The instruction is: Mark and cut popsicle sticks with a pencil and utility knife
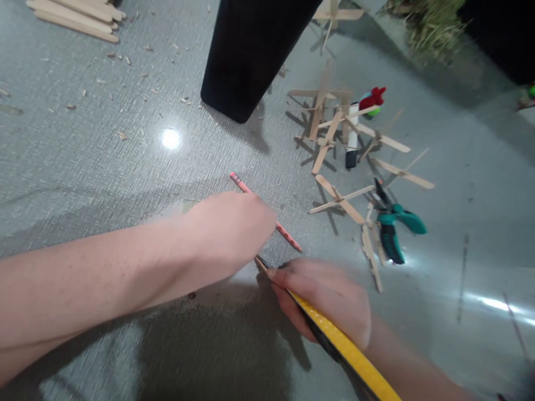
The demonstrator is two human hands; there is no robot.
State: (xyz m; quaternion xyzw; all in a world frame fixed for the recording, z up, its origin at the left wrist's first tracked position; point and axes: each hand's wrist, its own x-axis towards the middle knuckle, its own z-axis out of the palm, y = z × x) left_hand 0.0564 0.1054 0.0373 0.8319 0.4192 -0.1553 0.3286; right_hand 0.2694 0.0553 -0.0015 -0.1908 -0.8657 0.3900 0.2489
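Observation:
My left hand [244, 231] is closed, knuckles up, low over the table. Its fingertips are hidden beneath it, so what they hold cannot be made out. A pink pencil [288, 236] lies on the table, its middle covered by this hand. Just below and to the right, my right hand [324, 298], smeared by motion, is wrapped round a long yellow and black tool [346, 348]. Its dark narrow front points toward the left hand. A thin tan edge shows between the two hands, too small to name.
Joined craft-stick crosses [338, 197] lie to the right, with green-handled pliers [390, 231], a white marker [352, 139] and a red item [373, 99]. A black box-like object [254, 55] stands at the top. Loose craft sticks [77, 19] lie upper left among wood chips.

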